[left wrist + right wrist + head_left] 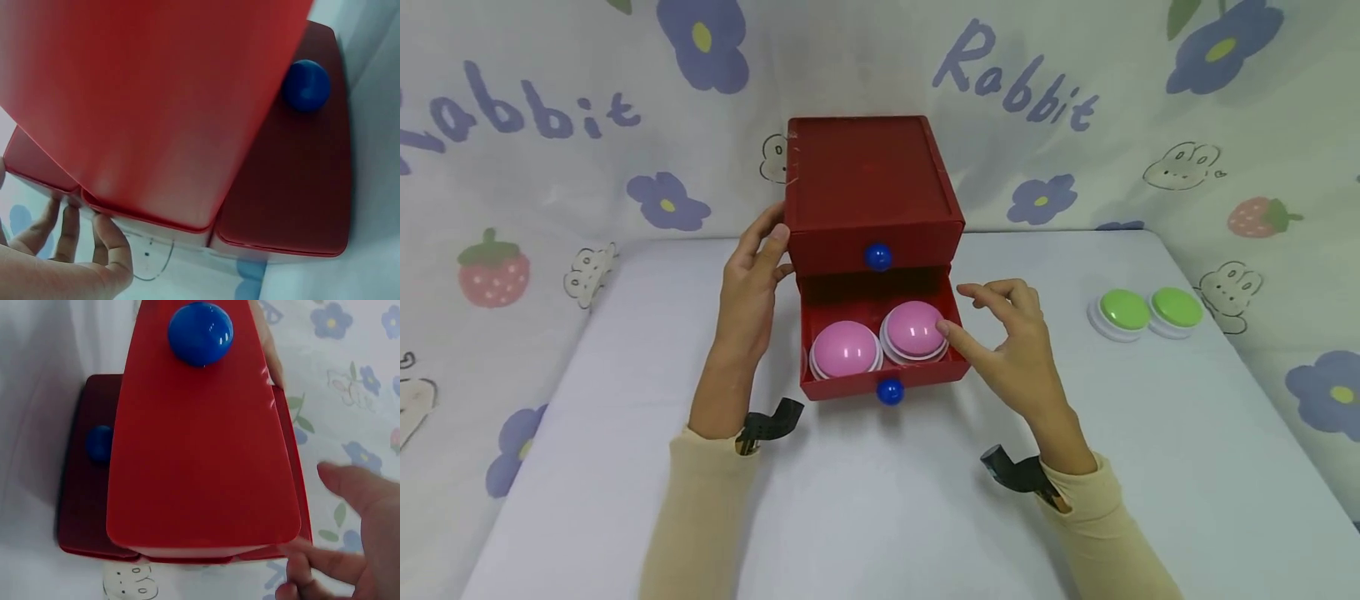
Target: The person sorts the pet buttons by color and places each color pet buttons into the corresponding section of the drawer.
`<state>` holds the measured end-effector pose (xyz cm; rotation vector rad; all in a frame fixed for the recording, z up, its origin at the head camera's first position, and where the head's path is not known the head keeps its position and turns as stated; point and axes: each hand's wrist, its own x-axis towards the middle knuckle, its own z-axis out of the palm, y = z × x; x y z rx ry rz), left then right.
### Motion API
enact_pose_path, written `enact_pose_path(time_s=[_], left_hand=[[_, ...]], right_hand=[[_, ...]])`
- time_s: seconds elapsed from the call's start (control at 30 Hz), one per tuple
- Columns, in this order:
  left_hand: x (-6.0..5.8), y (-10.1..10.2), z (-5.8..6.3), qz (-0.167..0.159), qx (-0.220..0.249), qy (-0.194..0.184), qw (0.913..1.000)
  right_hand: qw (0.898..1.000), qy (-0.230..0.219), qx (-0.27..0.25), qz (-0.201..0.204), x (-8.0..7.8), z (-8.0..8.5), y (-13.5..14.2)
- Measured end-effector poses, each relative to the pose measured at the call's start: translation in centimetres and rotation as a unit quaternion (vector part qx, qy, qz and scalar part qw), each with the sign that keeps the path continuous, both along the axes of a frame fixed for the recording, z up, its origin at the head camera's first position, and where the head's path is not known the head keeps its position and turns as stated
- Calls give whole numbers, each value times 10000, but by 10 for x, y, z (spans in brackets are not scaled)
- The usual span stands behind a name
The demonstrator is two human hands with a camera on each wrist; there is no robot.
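Observation:
A red drawer cabinet (pixel 868 179) stands on the table with its middle drawer (pixel 838 389) pulled out. Two pink dome-topped push lights or buttons on white bases lie inside, a left one (pixel 846 348) and a right one (pixel 914 327). My left hand (pixel 751 287) rests against the cabinet's left side, its fingertips on the wall in the left wrist view. By the drawer's right side is my right hand (pixel 1015 350), holding nothing. Its thumb tip overlaps the right pink dome in the head view, and its fingers extend beside the cabinet.
Two green-topped round pieces on white bases, one (pixel 1125 309) beside the other (pixel 1177 307), sit at the table's right. The drawers carry blue knobs, including the upper knob (pixel 878 257) and lower cabinet knob (pixel 306 85). A printed cloth (pixel 865 50) hangs behind the table.

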<state>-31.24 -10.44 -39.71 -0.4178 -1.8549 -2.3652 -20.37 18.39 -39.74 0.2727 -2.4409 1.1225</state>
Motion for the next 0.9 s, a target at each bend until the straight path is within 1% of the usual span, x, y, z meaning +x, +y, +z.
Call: enact_pose_path(time_s=[0.07,0.1,0.2,0.33,0.43,0.53,0.63,0.73,0.83,0.9], left_hand=[[0,-1,1,-31,28,21,10000],[-1,-1,1,-38,15,40,10000],[-2,-1,2,-68,37,70,9999],[0,-1,1,-32,35,16,10000],[0,-1,1,-49,32,-3,10000],[0,0,1,-44,-15,6,10000],[-1,-2,1,2,-83,-11,10000],[0,-3,0,26,-88,-18,10000],[0,-3,-1,19,-40,-17,10000],[0,-1,-1,0,-21,-24,10000]], right_hand=[[9999,-38,7,149,2,1,-2],[9997,14,49,240,3,2,-3],[9970,419,313,563,8,6,-7],[9887,923,746,911,17,9,-15],[9864,1048,854,934,27,10,-20],[9878,1025,653,971,40,11,-26],[9907,791,523,980,51,6,-34],[9930,216,709,915,55,-2,-43],[9912,-378,1015,754,57,-9,-47],[9903,-696,985,693,57,-16,-48]])
